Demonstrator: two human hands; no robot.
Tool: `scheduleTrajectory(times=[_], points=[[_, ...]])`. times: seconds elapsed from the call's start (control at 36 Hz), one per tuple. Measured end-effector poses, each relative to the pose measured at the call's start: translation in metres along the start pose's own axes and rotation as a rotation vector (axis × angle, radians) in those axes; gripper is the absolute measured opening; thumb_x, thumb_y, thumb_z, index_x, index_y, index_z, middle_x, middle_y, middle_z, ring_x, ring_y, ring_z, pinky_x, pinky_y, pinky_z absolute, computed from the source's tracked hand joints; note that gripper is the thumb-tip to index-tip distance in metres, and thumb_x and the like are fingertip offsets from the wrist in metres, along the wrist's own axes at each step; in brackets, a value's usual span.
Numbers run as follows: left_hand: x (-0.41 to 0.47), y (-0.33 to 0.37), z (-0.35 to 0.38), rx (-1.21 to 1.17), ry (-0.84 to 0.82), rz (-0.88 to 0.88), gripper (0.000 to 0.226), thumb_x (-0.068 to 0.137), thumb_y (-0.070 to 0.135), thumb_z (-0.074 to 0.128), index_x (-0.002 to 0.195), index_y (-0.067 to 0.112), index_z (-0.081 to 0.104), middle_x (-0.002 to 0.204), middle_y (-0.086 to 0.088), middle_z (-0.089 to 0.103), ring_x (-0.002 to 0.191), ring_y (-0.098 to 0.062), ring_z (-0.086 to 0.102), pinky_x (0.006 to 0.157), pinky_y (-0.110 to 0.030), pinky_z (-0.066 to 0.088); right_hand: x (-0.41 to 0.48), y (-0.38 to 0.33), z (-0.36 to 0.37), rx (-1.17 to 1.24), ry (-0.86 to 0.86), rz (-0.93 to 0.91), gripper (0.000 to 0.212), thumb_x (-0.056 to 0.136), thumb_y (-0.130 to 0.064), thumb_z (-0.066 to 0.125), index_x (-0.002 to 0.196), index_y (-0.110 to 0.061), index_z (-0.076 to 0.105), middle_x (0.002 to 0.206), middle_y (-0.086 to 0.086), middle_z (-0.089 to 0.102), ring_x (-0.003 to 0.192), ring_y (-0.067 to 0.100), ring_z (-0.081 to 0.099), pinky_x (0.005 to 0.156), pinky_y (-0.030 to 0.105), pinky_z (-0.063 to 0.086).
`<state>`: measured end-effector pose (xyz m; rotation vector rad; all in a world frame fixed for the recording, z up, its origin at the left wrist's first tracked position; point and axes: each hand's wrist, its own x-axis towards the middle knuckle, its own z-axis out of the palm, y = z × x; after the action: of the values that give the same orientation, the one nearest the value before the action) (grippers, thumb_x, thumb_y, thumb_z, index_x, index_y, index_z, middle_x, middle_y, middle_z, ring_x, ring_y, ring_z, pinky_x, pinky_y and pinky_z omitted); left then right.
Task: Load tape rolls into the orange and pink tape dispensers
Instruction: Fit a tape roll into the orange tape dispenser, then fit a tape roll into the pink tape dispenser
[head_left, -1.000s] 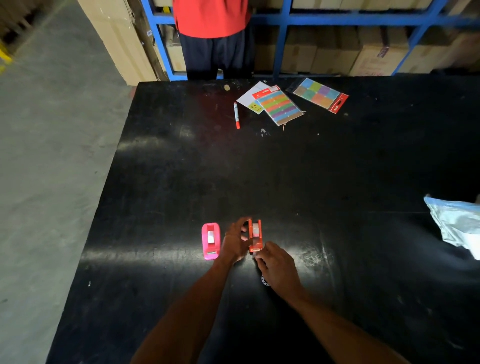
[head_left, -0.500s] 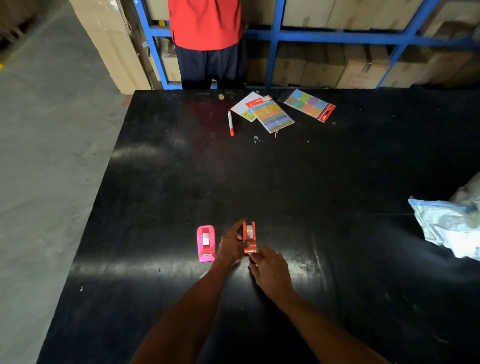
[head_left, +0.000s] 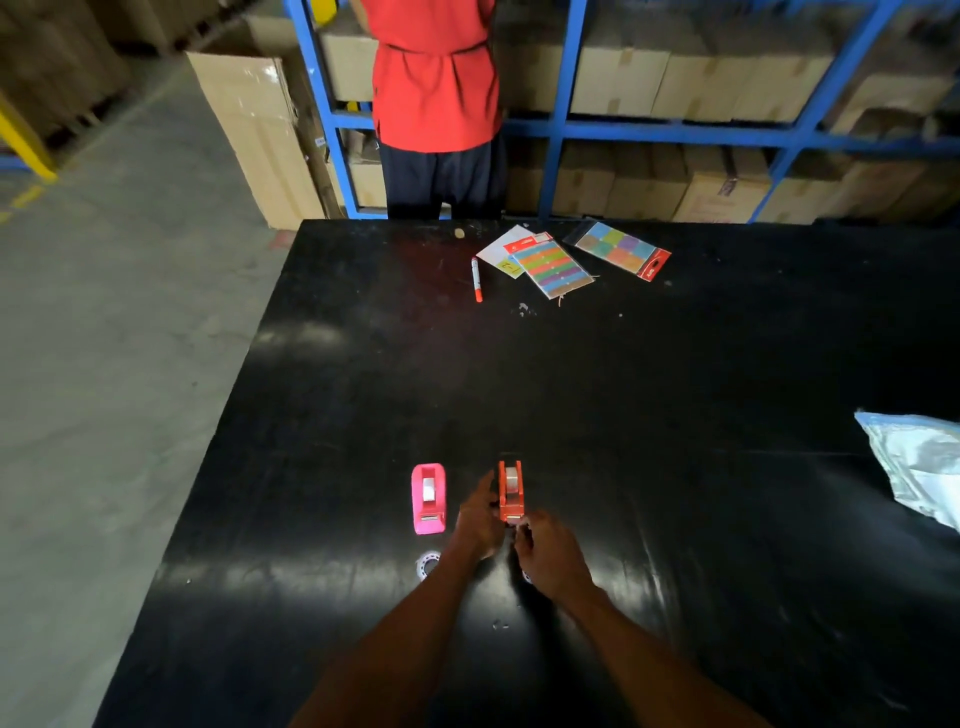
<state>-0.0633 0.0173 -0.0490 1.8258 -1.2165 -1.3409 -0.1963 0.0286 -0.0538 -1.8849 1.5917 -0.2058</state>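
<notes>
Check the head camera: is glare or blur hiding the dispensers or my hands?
Head view: glare streaks the black table near its front edge, clear of both dispensers; the orange dispenser and pink dispenser read sharp; the wide lens bends the blue rack; the hands look dim.

Black table (head_left: 675, 415), grey floor (head_left: 104, 364), blue shelving (head_left: 649, 132)
</notes>
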Motion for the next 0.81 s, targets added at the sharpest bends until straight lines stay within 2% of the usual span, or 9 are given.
scheduleTrajectory(times=[0.11, 0.22, 0.28, 0.33, 0.42, 0.47, 0.56, 0.67, 0.81], points=[[-0.005, 0.000, -0.005, 0.024, -0.010, 0.010, 0.074, 0.080, 0.022, 0.063, 0.147, 0.018, 0.033, 0.130, -0.009, 0.064, 0.119, -0.024, 0.061, 0.105, -0.038, 0.047, -0.006, -0.005, -0.002, 0.010, 0.025, -0.012, 0.016, 0.097, -0.018, 0.049, 0.099, -0.020, 0.065, 0.095, -0.001, 0.062, 0.087, 0.015, 0.060, 0.077, 0.021, 0.042], [-0.008, 0.003, -0.014, 0.015, -0.019, -0.010, 0.066, 0.089, 0.005, 0.060, 0.147, 0.012, 0.031, 0.129, -0.015, 0.063, 0.118, -0.031, 0.061, 0.105, -0.042, 0.046, -0.007, -0.008, -0.004, -0.046, 0.103, 0.003, 0.013, 0.094, -0.016, 0.051, 0.098, -0.018, 0.063, 0.100, 0.003, 0.063, 0.090, 0.021, 0.063, 0.076, 0.027, 0.045], [-0.010, 0.007, -0.022, -0.053, -0.028, -0.042, 0.061, 0.088, -0.004, 0.056, 0.144, 0.007, 0.036, 0.127, -0.021, 0.062, 0.118, -0.039, 0.060, 0.103, -0.048, 0.047, -0.005, -0.012, -0.004, -0.110, 0.138, -0.009, 0.014, 0.094, -0.021, 0.051, 0.099, -0.018, 0.063, 0.101, 0.004, 0.064, 0.093, 0.024, 0.064, 0.084, 0.037, 0.050], [-0.012, 0.007, -0.035, -0.046, -0.034, -0.074, 0.056, 0.088, -0.003, 0.054, 0.141, 0.010, 0.043, 0.127, -0.014, 0.059, 0.116, -0.035, 0.060, 0.100, -0.043, 0.049, -0.004, -0.020, -0.004, -0.191, 0.166, -0.018, 0.019, 0.092, -0.024, 0.052, 0.104, -0.019, 0.065, 0.104, 0.003, 0.065, 0.099, 0.026, 0.063, 0.091, 0.042, 0.047], [-0.018, 0.000, -0.057, -0.048, -0.025, -0.037, 0.050, 0.084, -0.008, 0.052, 0.132, 0.008, 0.051, 0.116, -0.015, 0.058, 0.087, -0.023, 0.063, 0.072, -0.033, 0.055, 0.001, -0.035, -0.002, -0.281, 0.213, -0.024, 0.020, 0.085, -0.023, 0.057, 0.101, -0.018, 0.067, 0.100, 0.005, 0.065, 0.097, 0.029, 0.062, 0.085, 0.045, 0.046], [-0.017, -0.009, -0.070, 0.009, -0.002, 0.009, 0.044, 0.084, -0.015, 0.045, 0.124, 0.002, 0.054, 0.104, -0.012, 0.057, 0.071, -0.017, 0.060, 0.055, -0.023, 0.048, 0.005, -0.042, 0.001, -0.275, 0.250, -0.043, 0.014, 0.081, -0.019, 0.062, 0.094, -0.016, 0.067, 0.093, 0.007, 0.067, 0.089, 0.032, 0.065, 0.079, 0.044, 0.048], [-0.019, -0.020, -0.094, 0.054, 0.103, 0.029, 0.041, 0.077, 0.004, 0.053, 0.116, 0.008, 0.064, 0.102, -0.003, 0.067, 0.080, -0.013, 0.066, 0.068, -0.015, 0.053, 0.011, -0.057, 0.005, -0.232, 0.256, -0.120, 0.007, 0.080, -0.014, 0.065, 0.086, -0.018, 0.065, 0.090, 0.005, 0.067, 0.087, 0.030, 0.065, 0.078, 0.043, 0.047], [-0.035, -0.031, -0.125, 0.063, 0.215, 0.056, 0.053, 0.064, 0.016, 0.057, 0.116, 0.014, 0.064, 0.102, -0.005, 0.069, 0.080, -0.013, 0.061, 0.077, -0.025, 0.049, 0.026, -0.080, 0.014, -0.226, 0.200, -0.261, 0.006, 0.084, -0.015, 0.062, 0.086, -0.020, 0.065, 0.087, 0.003, 0.067, 0.088, 0.027, 0.065, 0.081, 0.041, 0.046], [-0.041, -0.051, -0.147, 0.231, 0.092, 0.032, 0.073, 0.076, 0.000, 0.071, 0.141, 0.011, 0.041, 0.135, -0.015, 0.051, 0.112, -0.030, 0.058, 0.083, -0.025, 0.045, 0.049, -0.103, 0.027, -0.304, 0.014, -0.288, 0.030, 0.092, -0.022, 0.057, 0.121, -0.017, 0.061, 0.114, 0.007, 0.062, 0.109, 0.027, 0.058, 0.092, 0.040, 0.046]])
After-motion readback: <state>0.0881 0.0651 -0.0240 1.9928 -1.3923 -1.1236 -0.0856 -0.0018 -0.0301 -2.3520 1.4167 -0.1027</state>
